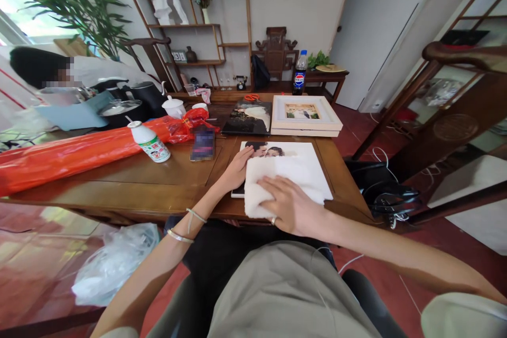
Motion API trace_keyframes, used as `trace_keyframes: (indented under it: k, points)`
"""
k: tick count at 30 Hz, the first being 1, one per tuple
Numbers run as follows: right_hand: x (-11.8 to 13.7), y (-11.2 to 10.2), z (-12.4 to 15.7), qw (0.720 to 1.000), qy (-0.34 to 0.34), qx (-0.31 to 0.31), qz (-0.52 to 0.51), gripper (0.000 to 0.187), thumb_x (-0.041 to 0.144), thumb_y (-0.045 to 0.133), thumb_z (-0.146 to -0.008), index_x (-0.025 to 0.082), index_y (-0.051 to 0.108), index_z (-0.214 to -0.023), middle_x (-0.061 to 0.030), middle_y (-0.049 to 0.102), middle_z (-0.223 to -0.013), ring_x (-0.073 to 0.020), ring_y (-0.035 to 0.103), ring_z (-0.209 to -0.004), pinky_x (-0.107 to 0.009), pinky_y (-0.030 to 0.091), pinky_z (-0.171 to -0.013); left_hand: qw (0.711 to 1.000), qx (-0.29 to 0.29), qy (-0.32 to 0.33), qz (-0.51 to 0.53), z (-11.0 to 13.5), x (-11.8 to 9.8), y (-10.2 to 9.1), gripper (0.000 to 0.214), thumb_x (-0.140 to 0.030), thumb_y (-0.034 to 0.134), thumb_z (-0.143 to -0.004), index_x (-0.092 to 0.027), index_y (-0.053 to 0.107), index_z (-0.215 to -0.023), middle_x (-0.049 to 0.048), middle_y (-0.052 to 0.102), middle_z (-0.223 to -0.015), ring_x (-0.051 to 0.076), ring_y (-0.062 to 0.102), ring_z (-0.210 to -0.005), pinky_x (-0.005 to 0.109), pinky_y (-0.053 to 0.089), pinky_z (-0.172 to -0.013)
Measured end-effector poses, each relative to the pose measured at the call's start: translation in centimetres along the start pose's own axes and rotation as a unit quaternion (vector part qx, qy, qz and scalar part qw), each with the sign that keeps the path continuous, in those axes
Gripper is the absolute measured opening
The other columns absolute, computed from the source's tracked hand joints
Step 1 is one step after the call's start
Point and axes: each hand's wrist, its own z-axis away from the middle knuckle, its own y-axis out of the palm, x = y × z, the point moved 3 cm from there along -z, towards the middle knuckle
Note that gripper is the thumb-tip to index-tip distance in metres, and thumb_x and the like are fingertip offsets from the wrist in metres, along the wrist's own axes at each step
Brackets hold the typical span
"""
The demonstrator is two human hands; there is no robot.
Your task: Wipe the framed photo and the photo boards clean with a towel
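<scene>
A large photo print lies flat at the near edge of the wooden table. A white cloth covers its lower part. My right hand, with a ring on one finger, presses flat on the cloth, fingers stretched out. My left hand rests open on the print's left edge, fingertips touching the cloth. Bracelets circle my left wrist.
A white framed photo and a dark print lie further back. A phone, a small white bottle, a long orange plastic wrap and a teapot sit left. Another person leans over the table's far left. Black cables lie right.
</scene>
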Motion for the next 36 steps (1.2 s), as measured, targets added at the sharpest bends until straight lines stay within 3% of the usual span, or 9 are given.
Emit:
trace_keyframes:
  k: [3,8,12,17,21,23,26,33,36]
  points:
    - [-1.4,-0.3,0.4,0.999,0.02,-0.006,-0.027,0.032,0.018,0.064,-0.07,0.017,0.068,-0.102,-0.0166,0.048,-0.136,-0.0314,0.041,-0.127,-0.048,0.029,-0.105,1.0,0.007,-0.005,-0.005,0.0,0.0,0.1,0.045,-0.027,0.033,-0.093,-0.011,0.046,-0.132,0.0163,0.041,-0.143,0.023,0.033,-0.136,0.044,0.025,-0.113]
    - [-8.9,-0.6,-1.5,0.997,0.073,0.013,0.002,0.03,0.016,0.056,-0.076,0.021,0.066,-0.103,-0.0113,0.06,-0.123,-0.0316,0.037,-0.13,-0.057,0.026,-0.102,1.0,0.006,-0.025,-0.012,0.0,0.1,0.2,0.046,-0.022,0.03,-0.091,-0.008,0.044,-0.133,0.017,0.041,-0.144,0.022,0.033,-0.136,0.043,0.022,-0.115]
    - [-12.7,-0.8,-2.4,0.996,0.083,0.025,0.029,0.029,0.014,0.05,-0.082,0.015,0.065,-0.106,-0.0152,0.064,-0.114,-0.0313,0.041,-0.128,-0.051,0.034,-0.098,0.999,0.006,-0.029,-0.013,0.1,0.0,0.2,0.046,-0.023,0.03,-0.092,-0.011,0.043,-0.134,0.015,0.04,-0.144,0.02,0.032,-0.137,0.042,0.022,-0.115]
    - [-9.0,-1.1,-0.9,0.998,0.045,0.031,0.024,0.031,0.012,0.05,-0.08,0.013,0.064,-0.108,-0.0193,0.059,-0.122,-0.0304,0.045,-0.124,-0.047,0.039,-0.097,0.999,-0.005,-0.034,-0.014,0.1,-0.3,0.2,0.045,-0.022,0.029,-0.092,-0.011,0.045,-0.133,0.0154,0.041,-0.143,0.021,0.034,-0.136,0.043,0.024,-0.114]
    - [-3.3,-1.1,1.9,0.999,-0.025,0.043,0.0,0.041,0.007,0.054,-0.071,0.014,0.063,-0.11,-0.018,0.04,-0.143,-0.031,0.03,-0.135,-0.051,0.024,-0.109,0.999,-0.002,-0.029,-0.014,0.0,-0.4,0.2,0.045,-0.021,0.029,-0.092,-0.009,0.047,-0.131,0.0165,0.042,-0.142,0.021,0.033,-0.137,0.043,0.024,-0.115]
    - [-2.2,-1.0,2.7,0.998,-0.044,0.045,-0.013,0.044,0.008,0.056,-0.069,0.016,0.063,-0.111,-0.0163,0.037,-0.145,-0.0296,0.026,-0.137,-0.051,0.021,-0.111,1.0,-0.001,-0.027,-0.012,0.0,-0.4,0.1,0.045,-0.022,0.03,-0.091,-0.009,0.047,-0.131,0.0159,0.042,-0.143,0.021,0.033,-0.137,0.043,0.024,-0.115]
    - [-3.8,-1.0,2.7,0.999,-0.018,0.027,-0.013,0.042,0.008,0.056,-0.068,0.018,0.065,-0.108,-0.0152,0.043,-0.142,-0.0272,0.035,-0.133,-0.048,0.024,-0.11,1.0,0.003,-0.024,-0.012,0.1,-0.5,0.0,0.045,-0.023,0.029,-0.092,-0.01,0.046,-0.132,0.0157,0.041,-0.144,0.021,0.033,-0.137,0.044,0.024,-0.114]
    - [-13.2,-1.7,0.8,0.989,0.131,0.011,0.07,0.032,0.013,0.053,-0.076,0.017,0.066,-0.105,-0.0161,0.06,-0.122,-0.0288,0.056,-0.109,-0.041,0.044,-0.089,1.0,0.007,-0.028,-0.003,0.1,-0.7,0.0,0.045,-0.028,0.028,-0.094,-0.013,0.046,-0.132,0.0144,0.041,-0.144,0.022,0.033,-0.137,0.044,0.024,-0.115]
    - [-14.3,-1.8,1.1,0.982,0.159,0.019,0.096,0.033,0.013,0.05,-0.077,0.014,0.065,-0.106,-0.018,0.061,-0.117,-0.0295,0.059,-0.1,-0.041,0.045,-0.083,1.0,0.0,-0.028,-0.005,0.1,-0.6,0.0,0.045,-0.027,0.029,-0.093,-0.012,0.046,-0.132,0.015,0.042,-0.143,0.022,0.034,-0.136,0.045,0.024,-0.114]
